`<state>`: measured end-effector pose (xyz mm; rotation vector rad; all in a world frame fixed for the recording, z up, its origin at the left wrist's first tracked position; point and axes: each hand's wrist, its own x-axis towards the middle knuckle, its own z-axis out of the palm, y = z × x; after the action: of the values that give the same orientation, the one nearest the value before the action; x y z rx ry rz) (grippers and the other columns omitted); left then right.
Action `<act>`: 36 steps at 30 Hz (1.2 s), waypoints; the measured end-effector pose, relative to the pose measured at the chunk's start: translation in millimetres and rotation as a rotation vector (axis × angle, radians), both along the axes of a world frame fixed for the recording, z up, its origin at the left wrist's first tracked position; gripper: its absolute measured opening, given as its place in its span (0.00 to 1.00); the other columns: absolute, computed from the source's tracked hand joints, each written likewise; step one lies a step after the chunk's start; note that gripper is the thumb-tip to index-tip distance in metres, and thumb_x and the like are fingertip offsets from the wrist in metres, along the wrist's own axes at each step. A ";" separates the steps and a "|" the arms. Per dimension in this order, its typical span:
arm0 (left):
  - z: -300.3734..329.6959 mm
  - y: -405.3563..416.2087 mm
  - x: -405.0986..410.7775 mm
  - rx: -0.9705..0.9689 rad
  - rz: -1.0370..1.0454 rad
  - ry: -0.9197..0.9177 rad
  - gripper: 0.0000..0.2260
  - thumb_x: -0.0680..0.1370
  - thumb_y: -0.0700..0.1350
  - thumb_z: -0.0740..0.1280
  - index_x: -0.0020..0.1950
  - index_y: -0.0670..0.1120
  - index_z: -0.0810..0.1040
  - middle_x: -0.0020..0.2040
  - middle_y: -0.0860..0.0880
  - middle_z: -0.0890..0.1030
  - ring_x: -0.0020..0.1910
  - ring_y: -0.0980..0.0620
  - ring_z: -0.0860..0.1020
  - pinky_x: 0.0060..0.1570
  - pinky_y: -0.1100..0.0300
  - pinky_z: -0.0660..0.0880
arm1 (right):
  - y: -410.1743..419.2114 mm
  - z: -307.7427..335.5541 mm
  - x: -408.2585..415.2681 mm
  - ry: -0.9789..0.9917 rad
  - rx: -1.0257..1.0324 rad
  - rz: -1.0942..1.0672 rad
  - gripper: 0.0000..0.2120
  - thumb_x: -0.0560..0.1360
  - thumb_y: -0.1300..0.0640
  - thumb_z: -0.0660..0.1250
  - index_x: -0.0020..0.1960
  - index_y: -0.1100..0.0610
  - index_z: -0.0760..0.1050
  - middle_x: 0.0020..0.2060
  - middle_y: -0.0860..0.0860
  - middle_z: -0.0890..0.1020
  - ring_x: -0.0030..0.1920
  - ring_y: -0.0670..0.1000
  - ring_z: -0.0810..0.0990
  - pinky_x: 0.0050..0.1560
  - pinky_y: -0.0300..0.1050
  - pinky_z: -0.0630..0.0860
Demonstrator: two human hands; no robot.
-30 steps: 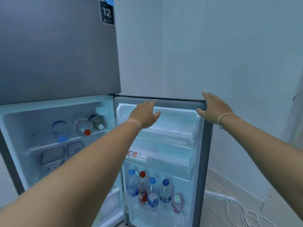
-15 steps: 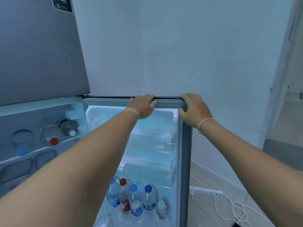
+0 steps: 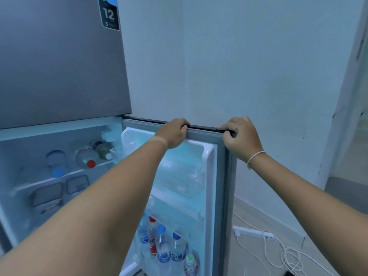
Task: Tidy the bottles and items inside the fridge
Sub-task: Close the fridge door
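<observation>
Bottles (image 3: 165,244) are standing upright in the lowest bin of the open fridge door (image 3: 221,176), low in the view and nearest the camera, their caps blue, red and green, packed just beside one another. Both forearms are reaching forward above them. Left hand (image 3: 173,133) is curling its fingers over the top edge of the door, gripping it near the middle; right hand (image 3: 240,135) is closing over the same edge at the door's outer corner, a thin white band lying around the wrist. Empty-looking clear door bins (image 3: 179,176) are sitting below the hands. Farther left, inside the fridge compartment (image 3: 12,136), three bottles are lying on their sides on the upper shelf (image 3: 59,176), caps facing outward: blue (image 3: 57,173), red (image 3: 91,163) and white (image 3: 108,156). Lidded containers (image 3: 47,195) are resting beneath that shelf. Behind, a white power strip (image 3: 253,234) and tangled cable are lying on the floor by the wall.
</observation>
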<state>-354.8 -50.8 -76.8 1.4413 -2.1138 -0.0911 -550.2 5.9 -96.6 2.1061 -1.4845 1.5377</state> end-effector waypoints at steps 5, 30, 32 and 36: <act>2.9 38.2 34.9 0.039 0.015 0.050 0.15 0.81 0.44 0.52 0.64 0.45 0.73 0.65 0.47 0.76 0.64 0.47 0.73 0.59 0.58 0.66 | 40.5 1.2 37.9 -0.028 -0.009 0.165 0.18 0.68 0.59 0.57 0.45 0.58 0.84 0.31 0.41 0.72 0.44 0.49 0.69 0.40 0.24 0.64; 45.8 141.7 292.6 0.340 0.482 -0.337 0.21 0.81 0.48 0.52 0.74 0.55 0.62 0.77 0.54 0.62 0.76 0.50 0.60 0.76 0.53 0.51 | 40.5 -32.7 282.4 0.167 0.291 0.503 0.20 0.75 0.56 0.62 0.66 0.47 0.73 0.61 0.47 0.77 0.59 0.45 0.72 0.63 0.40 0.67; 41.0 131.7 311.8 0.321 0.510 -0.341 0.22 0.81 0.45 0.52 0.75 0.55 0.62 0.77 0.53 0.62 0.76 0.50 0.60 0.76 0.54 0.52 | 16.5 -29.3 301.1 0.242 0.281 0.480 0.22 0.75 0.56 0.62 0.69 0.49 0.69 0.68 0.46 0.73 0.69 0.47 0.67 0.68 0.42 0.63; 26.0 111.9 354.8 0.212 0.543 -0.345 0.22 0.81 0.44 0.50 0.75 0.56 0.60 0.77 0.52 0.62 0.77 0.49 0.56 0.75 0.53 0.55 | -36.4 -15.1 347.3 0.370 0.207 0.463 0.27 0.76 0.54 0.62 0.73 0.51 0.62 0.74 0.46 0.63 0.75 0.48 0.58 0.72 0.44 0.58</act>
<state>0.0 61.1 -50.9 2.2457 -1.9257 0.1588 -202.9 -30.5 -111.7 2.8151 -1.1193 1.0401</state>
